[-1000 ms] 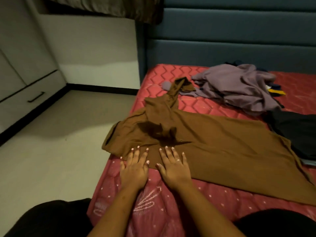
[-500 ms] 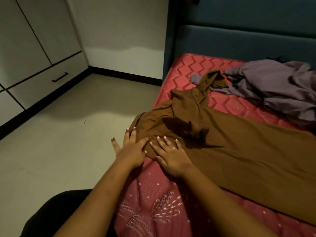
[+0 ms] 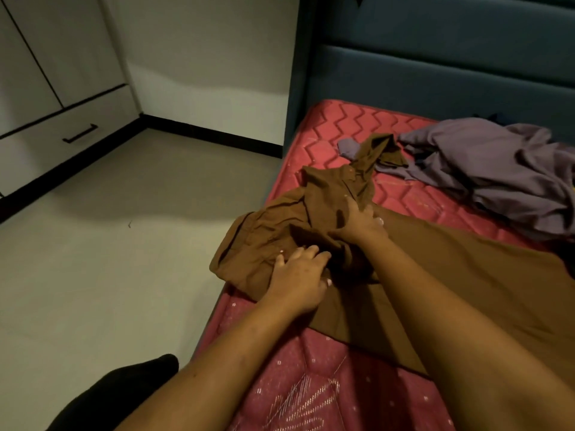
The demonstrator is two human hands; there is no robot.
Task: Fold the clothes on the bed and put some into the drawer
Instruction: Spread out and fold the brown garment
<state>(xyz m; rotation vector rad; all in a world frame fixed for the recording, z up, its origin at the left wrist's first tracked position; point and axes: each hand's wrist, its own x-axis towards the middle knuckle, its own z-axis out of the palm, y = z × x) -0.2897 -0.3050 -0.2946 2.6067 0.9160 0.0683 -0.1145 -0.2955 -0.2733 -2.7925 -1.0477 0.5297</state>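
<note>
A brown garment [image 3: 451, 275] lies spread across the red mattress [image 3: 336, 122], its left part bunched near the bed's edge. My left hand [image 3: 300, 279] rests on that bunched part with its fingers stretched out over the cloth. Farther in, my right hand [image 3: 362, 222] has its fingers curled into the brown cloth just below the collar, and a dark fold lies under its wrist. A crumpled purple garment [image 3: 497, 172] lies at the back right of the bed. The white drawer [image 3: 46, 150] with a black handle [image 3: 81, 133] is shut in the cabinet at far left.
A blue padded headboard [image 3: 435, 73] stands behind the bed. Pale floor [image 3: 109, 244] stretches between the bed and the white cabinet doors [image 3: 31, 57]. A dark shape [image 3: 118, 396] sits at the bottom left by my arm.
Both hands have moved up from the garment's near edge onto its bunched part, the right reaching farther toward the collar. The view has swung left and closer.
</note>
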